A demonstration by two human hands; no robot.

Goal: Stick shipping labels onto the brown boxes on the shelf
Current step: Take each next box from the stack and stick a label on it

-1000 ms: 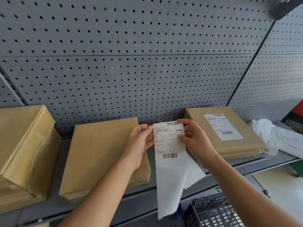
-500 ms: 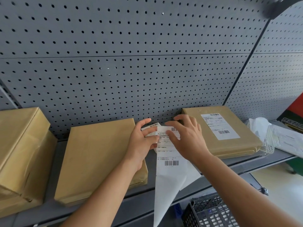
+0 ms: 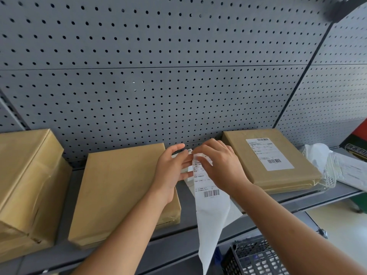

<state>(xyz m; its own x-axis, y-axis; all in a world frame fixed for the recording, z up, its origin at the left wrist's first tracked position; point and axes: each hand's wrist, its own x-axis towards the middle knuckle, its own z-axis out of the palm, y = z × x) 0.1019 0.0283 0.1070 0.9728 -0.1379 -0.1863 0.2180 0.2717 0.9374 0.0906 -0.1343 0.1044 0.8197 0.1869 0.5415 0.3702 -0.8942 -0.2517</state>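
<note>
Both hands, left hand (image 3: 171, 171) and right hand (image 3: 220, 165), pinched the shipping label (image 3: 207, 192) top, its long axis hanging toward 6 o'clock, between two brown boxes (image 3: 123, 191).

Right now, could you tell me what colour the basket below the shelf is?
Black, a mesh basket; the head view shows it.

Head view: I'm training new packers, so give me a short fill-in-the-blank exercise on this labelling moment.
1. Both hands, left hand and right hand, grip the top of a white ____ strip.
2. The right box already carries ____ label.
3. The middle box has ____ label on its top.
4. A black ____ sits below the shelf.

Missing words: label; one; no; basket
</note>
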